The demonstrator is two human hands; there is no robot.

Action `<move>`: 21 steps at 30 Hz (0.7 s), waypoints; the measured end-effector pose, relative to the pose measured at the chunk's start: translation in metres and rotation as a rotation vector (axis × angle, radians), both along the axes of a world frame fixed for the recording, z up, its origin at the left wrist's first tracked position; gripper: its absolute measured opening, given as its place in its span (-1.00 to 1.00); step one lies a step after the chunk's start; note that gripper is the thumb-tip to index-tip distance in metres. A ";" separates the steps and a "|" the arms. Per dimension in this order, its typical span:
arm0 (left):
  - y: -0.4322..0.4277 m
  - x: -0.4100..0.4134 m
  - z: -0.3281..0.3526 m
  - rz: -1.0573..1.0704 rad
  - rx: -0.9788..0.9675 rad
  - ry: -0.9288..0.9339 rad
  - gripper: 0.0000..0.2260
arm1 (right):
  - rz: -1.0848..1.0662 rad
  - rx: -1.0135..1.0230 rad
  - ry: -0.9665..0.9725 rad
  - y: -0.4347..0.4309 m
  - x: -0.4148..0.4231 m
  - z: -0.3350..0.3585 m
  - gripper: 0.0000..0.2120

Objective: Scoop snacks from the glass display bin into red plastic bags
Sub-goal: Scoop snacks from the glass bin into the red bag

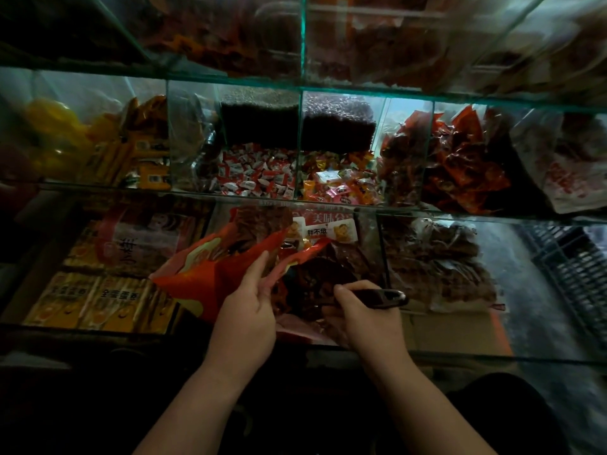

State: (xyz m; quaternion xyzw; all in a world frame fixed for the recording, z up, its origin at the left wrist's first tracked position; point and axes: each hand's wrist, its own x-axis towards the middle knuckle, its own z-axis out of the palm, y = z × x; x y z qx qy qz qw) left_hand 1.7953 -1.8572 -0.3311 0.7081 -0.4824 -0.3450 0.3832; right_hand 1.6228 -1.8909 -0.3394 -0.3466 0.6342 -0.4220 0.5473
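1 scoop (384, 296), handle pointing right, head perhaps inside red bag (197, 277).

Tiered glass display case (460, 215), partitioned into bins; holding on the middle tier red-and-white candies (256, 174), mixed orange and pink candies (338, 187) and red packets (460, 165); carrying on the lowest tier yellow boxes (95, 300) at left, brown bagged snacks (437, 257) at right.
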 end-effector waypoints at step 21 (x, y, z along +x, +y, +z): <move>0.003 -0.010 0.020 0.036 -0.292 -0.202 -0.60 | -0.288 -0.089 -0.169 0.016 -0.064 0.048 -0.80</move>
